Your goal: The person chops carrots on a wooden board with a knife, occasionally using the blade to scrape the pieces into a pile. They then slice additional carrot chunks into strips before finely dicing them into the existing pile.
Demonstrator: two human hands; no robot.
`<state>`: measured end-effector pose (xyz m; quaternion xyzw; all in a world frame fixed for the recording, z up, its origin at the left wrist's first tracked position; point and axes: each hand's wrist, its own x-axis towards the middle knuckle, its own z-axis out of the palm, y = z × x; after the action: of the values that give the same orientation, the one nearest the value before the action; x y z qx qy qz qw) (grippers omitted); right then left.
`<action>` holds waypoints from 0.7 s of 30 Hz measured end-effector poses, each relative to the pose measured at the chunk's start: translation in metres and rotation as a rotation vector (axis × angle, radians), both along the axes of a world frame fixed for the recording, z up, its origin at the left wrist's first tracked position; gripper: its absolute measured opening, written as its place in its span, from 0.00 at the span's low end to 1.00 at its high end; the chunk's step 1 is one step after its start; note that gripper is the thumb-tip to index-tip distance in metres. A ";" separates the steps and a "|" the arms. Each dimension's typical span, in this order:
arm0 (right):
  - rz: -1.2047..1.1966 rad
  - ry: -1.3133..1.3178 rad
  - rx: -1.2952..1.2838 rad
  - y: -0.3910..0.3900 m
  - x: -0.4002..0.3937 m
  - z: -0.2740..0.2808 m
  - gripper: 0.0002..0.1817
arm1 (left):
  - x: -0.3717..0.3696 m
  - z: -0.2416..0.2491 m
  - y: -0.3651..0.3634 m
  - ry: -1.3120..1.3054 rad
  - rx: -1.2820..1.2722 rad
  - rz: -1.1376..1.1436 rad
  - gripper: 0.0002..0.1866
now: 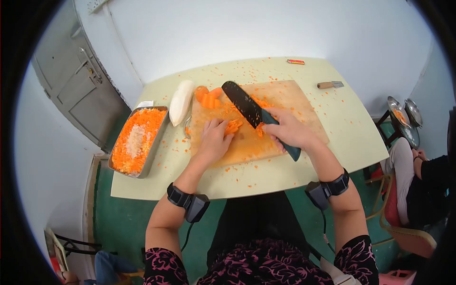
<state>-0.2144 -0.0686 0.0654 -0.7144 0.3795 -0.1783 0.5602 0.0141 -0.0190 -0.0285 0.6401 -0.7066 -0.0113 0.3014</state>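
Observation:
My right hand [290,129] is wrapped round the dark green handle of a kitchen knife [241,102], its broad black blade speckled with carrot bits. The blade slants up and to the left above a wooden cutting board [285,99]. My left hand [214,138] rests on the board with its fingers bent over a bunch of carrot strips [232,126], pressing them down. Chopped carrot [260,102] lies scattered behind the blade. Larger carrot pieces [209,100] sit at the board's back left corner. Beside them is a peeled white radish [181,102].
A metal tray [151,160] of minced carrot with a pale heap stands on the table's left. A wooden-handled tool [330,85] and a red packet [295,61] lie at the right and back. Metal bowls [398,112] stand off to the right, near a seated person [418,175].

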 end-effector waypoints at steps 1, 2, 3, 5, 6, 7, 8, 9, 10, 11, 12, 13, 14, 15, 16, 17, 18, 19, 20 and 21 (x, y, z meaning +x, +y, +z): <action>-0.006 0.046 -0.031 0.009 0.000 0.001 0.17 | -0.001 0.001 0.001 0.014 -0.009 -0.006 0.26; -0.011 0.093 -0.061 0.017 -0.001 0.002 0.17 | -0.003 0.003 0.002 0.029 -0.015 -0.011 0.25; -0.017 0.139 -0.087 0.025 -0.002 0.002 0.18 | -0.004 0.003 0.003 0.044 -0.020 -0.016 0.24; -0.032 0.184 -0.136 0.037 -0.001 0.002 0.20 | -0.005 -0.001 0.001 0.108 -0.118 0.016 0.24; -0.032 0.196 -0.176 0.042 -0.001 0.002 0.21 | -0.005 -0.003 -0.001 0.139 -0.170 0.033 0.24; -0.030 0.206 -0.218 0.044 0.000 0.003 0.21 | -0.004 -0.002 -0.001 0.116 -0.148 0.031 0.24; -0.045 0.217 -0.270 0.046 0.000 0.001 0.21 | -0.002 -0.001 -0.001 0.092 -0.128 0.031 0.24; -0.058 0.227 -0.323 0.046 0.000 -0.002 0.22 | 0.000 0.001 0.000 0.066 -0.109 0.032 0.24; -0.070 0.236 -0.376 0.046 0.001 -0.003 0.22 | -0.001 0.002 0.000 0.052 -0.102 0.031 0.24; -0.070 0.242 -0.341 0.047 0.002 0.000 0.22 | -0.002 0.003 0.001 0.038 -0.094 0.031 0.24; -0.070 0.248 -0.304 0.050 0.002 0.006 0.22 | -0.004 0.003 0.002 0.023 -0.086 0.031 0.24; -0.071 0.252 -0.266 0.051 0.003 0.010 0.22 | -0.005 0.003 0.003 0.024 -0.102 0.034 0.25; -0.061 0.260 -0.260 0.051 0.004 0.009 0.22 | -0.007 0.003 0.003 0.024 -0.118 0.036 0.25; -0.051 0.269 -0.254 0.051 0.003 0.007 0.22 | -0.008 0.003 0.003 0.026 -0.134 0.039 0.25; -0.040 0.278 -0.247 0.052 0.003 0.005 0.21 | -0.007 0.001 0.002 0.028 -0.143 0.034 0.25; -0.040 0.283 -0.313 0.051 0.002 0.000 0.21 | -0.007 -0.001 0.001 0.029 -0.151 0.030 0.25; -0.040 0.285 -0.377 0.050 0.002 -0.006 0.21 | -0.006 -0.003 0.000 0.028 -0.156 0.026 0.26; -0.042 0.285 -0.441 0.049 0.003 -0.010 0.21 | -0.006 -0.001 0.001 0.038 -0.131 0.044 0.26; -0.028 0.285 -0.434 0.050 0.004 -0.009 0.21 | -0.008 0.002 0.003 0.046 -0.108 0.060 0.27; -0.016 0.286 -0.428 0.051 0.004 -0.007 0.21 | -0.009 0.004 0.004 0.055 -0.087 0.076 0.27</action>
<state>-0.2101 -0.0174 0.0580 -0.8318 0.4140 -0.1560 0.3353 0.0051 -0.0148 -0.0242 0.6522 -0.6731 0.0131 0.3484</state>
